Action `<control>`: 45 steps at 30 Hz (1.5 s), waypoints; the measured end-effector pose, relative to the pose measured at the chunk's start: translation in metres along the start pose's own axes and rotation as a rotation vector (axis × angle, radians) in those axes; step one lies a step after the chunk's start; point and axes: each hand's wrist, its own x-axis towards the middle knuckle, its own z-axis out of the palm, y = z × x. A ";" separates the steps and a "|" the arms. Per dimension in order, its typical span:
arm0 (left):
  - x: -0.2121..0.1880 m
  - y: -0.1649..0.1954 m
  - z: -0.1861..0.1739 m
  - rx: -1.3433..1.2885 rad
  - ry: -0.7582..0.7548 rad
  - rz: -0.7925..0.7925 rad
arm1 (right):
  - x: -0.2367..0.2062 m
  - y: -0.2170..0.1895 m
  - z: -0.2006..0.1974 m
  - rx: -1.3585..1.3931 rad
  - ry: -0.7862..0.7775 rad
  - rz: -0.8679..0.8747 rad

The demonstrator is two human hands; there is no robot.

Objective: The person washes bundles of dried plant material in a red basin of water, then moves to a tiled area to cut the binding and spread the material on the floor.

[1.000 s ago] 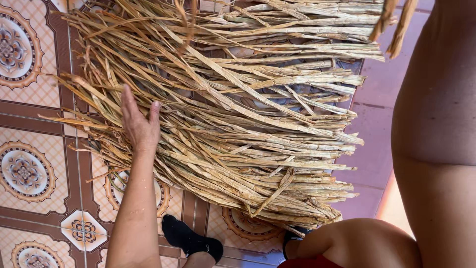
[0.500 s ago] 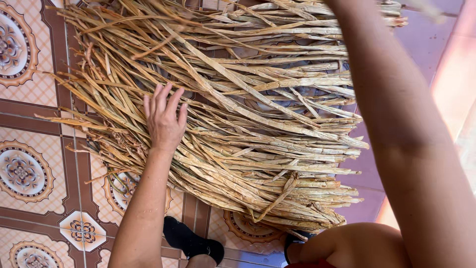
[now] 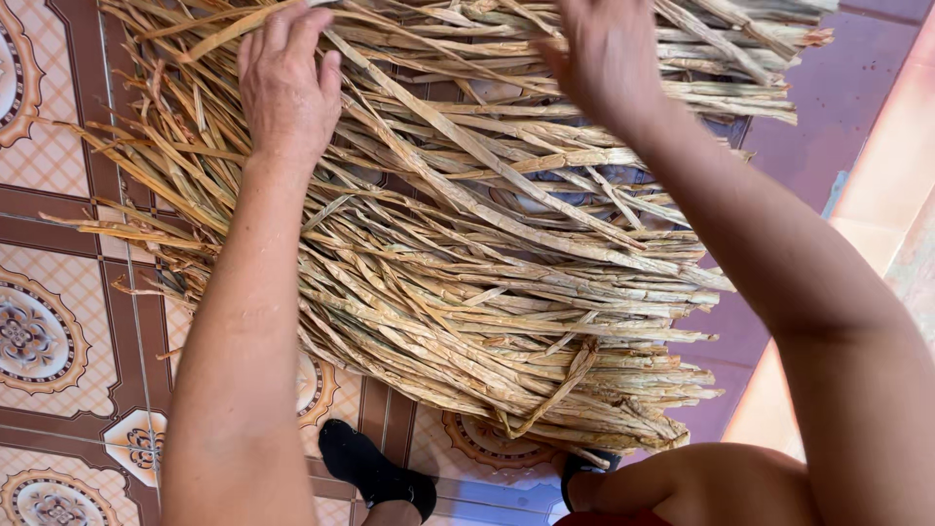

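On the patterned tile floor [image 3: 58, 244], a broad heap of dried, straw-coloured leaf strips [image 3: 506, 282] lies spread out, running from the near right, where their cut ends bunch thickly together, to the far left, where the thinner tips fan apart and stray over the tiles. The strips lie roughly side by side, which keeps them from tangling and leaves each one open to being picked out along its length.

The left hand [image 3: 287, 88] rests on the far left part of the heap, palm down, its grip wide: the fingers are spread and laid flat across several strips, pressing them against the floor and closed on none of them. That flat hold looks suited to pinning the loose tips in place.

The right hand [image 3: 604, 58] is at the far middle of the heap, back toward the camera, fingers curled down among the strips. Its fingertips are hidden in the strips, so I cannot tell whether its grip has closed on any strip or only touches them.

Both forearms reach out over the heap from the near side. At the near edge two feet in black socks [image 3: 375, 472] stand on the tiles just beside the bunched ends, and a bare knee [image 3: 721, 487] shows at the near right, the person crouched close over the pile.
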 end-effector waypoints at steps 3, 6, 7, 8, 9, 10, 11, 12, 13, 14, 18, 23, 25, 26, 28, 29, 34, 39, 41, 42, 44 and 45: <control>-0.042 0.000 0.002 0.117 -0.258 0.091 | -0.057 -0.069 -0.019 0.083 -0.341 -0.271; -0.077 -0.003 -0.001 0.330 -0.300 0.262 | -0.073 -0.079 -0.020 -0.169 -0.628 -0.326; -0.080 -0.006 -0.003 0.278 -0.285 0.195 | -0.072 -0.074 -0.017 -0.126 -0.673 -0.206; -0.078 -0.010 -0.005 0.226 -0.269 0.130 | -0.068 -0.066 -0.015 -0.085 -0.715 -0.083; -0.074 -0.015 -0.008 0.220 -0.282 0.095 | -0.065 -0.061 -0.012 -0.050 -0.743 0.040; -0.067 -0.020 -0.011 0.215 -0.288 0.062 | -0.063 -0.058 -0.010 -0.058 -0.737 0.070; -0.063 -0.022 -0.011 0.206 -0.301 0.032 | -0.062 -0.057 -0.009 -0.065 -0.738 0.105; -0.061 -0.023 -0.012 0.170 -0.287 0.041 | -0.065 -0.059 -0.010 -0.069 -0.747 0.135; -0.062 -0.024 -0.015 0.136 -0.272 0.046 | -0.072 -0.065 -0.015 -0.095 -0.696 0.106; -0.068 -0.024 -0.016 0.106 -0.251 0.055 | -0.080 -0.074 -0.020 -0.123 -0.638 0.081; -0.124 -0.019 -0.031 0.124 -0.281 0.481 | -0.142 -0.116 -0.066 0.094 -0.434 0.141; -0.187 -0.004 -0.040 -0.030 -0.525 0.725 | -0.223 -0.185 -0.085 0.321 -0.890 0.415; -0.207 0.005 -0.039 0.049 -0.503 0.737 | -0.250 -0.205 -0.075 0.186 -0.902 0.309; -0.218 0.008 -0.039 0.112 -0.530 0.700 | -0.263 -0.211 -0.072 0.181 -0.877 0.317; -0.232 0.010 -0.044 0.119 -0.615 0.656 | -0.286 -0.217 -0.065 0.173 -0.823 0.319; -0.239 0.010 -0.046 0.058 -0.671 0.647 | -0.295 -0.218 -0.061 0.172 -0.849 0.345; -0.255 0.007 -0.049 -0.001 -0.755 0.667 | -0.320 -0.231 -0.057 0.200 -0.799 0.447; -0.258 0.010 -0.042 0.015 -0.724 0.578 | -0.306 -0.250 -0.056 0.148 -0.724 0.631; -0.248 0.007 -0.037 0.020 -0.756 0.572 | -0.297 -0.247 -0.052 0.152 -0.723 0.703; -0.240 0.004 -0.034 0.022 -0.749 0.554 | -0.293 -0.241 -0.048 0.174 -0.756 0.734; -0.215 -0.002 -0.022 0.066 -0.709 0.525 | -0.285 -0.223 -0.037 0.166 -0.776 0.790; -0.204 -0.006 -0.016 0.039 -0.600 0.520 | -0.284 -0.215 -0.031 0.155 -0.781 0.830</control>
